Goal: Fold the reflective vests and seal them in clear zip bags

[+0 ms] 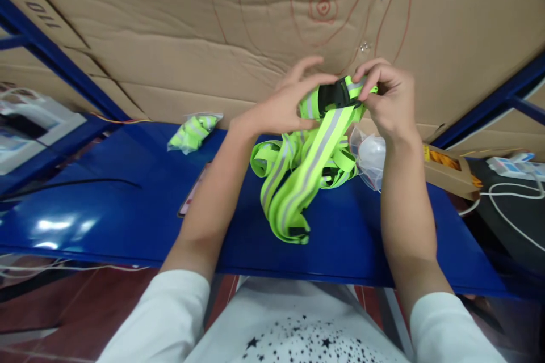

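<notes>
Lime-yellow reflective strap with a silver stripe hangs in loops from my hands, its lower end near the blue table. At its top is a black plastic buckle. My right hand pinches the strap just right of the buckle. My left hand is curved round the strap on the buckle's left, forefinger reaching the buckle's top edge and thumb below; the other fingers are stretched out. Behind the hanging loops lies more bundled yellow strap, partly hidden.
A bagged yellow strap lies at the back left of the blue table. A phone is partly under my left forearm. Right of the straps are a clear bag with a white item and an open cardboard box. Cardboard walls the back.
</notes>
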Available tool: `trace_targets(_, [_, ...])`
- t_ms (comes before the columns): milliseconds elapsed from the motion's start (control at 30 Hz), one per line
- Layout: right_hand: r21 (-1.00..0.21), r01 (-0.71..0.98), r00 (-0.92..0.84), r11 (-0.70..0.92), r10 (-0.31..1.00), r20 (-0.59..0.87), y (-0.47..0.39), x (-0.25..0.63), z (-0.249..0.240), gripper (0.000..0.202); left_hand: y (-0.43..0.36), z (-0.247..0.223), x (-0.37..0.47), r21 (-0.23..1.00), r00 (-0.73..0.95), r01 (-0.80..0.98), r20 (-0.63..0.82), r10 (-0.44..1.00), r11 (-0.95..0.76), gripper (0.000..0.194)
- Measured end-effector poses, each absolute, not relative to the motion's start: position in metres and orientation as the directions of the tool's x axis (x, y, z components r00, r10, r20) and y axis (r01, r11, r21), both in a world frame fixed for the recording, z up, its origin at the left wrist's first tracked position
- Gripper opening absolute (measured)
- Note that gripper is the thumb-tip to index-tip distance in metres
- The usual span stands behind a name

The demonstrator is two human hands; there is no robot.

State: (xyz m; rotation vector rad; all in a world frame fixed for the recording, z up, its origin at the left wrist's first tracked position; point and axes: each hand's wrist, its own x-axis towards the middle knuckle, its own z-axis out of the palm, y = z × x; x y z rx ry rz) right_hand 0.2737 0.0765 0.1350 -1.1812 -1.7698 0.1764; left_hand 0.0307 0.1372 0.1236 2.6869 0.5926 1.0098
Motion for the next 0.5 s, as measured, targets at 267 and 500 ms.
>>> trace_targets(267, [-0.477,0.669,-0.384,0.571,0.814,0.435,0.048,0.294,0.157,0.023,0.127,0.121,0.044,0.220,0.632,0.504,0.565,0.531,-0.835,0.054])
trace_targets(500, [-0.463,0.659,-0.453,0.592,0.804,0.384,0.025,0.285,0.165,0.082,0.118,0.124,0.045,0.176,0.675,0.493,0.541,0.502,-0.852,0.055])
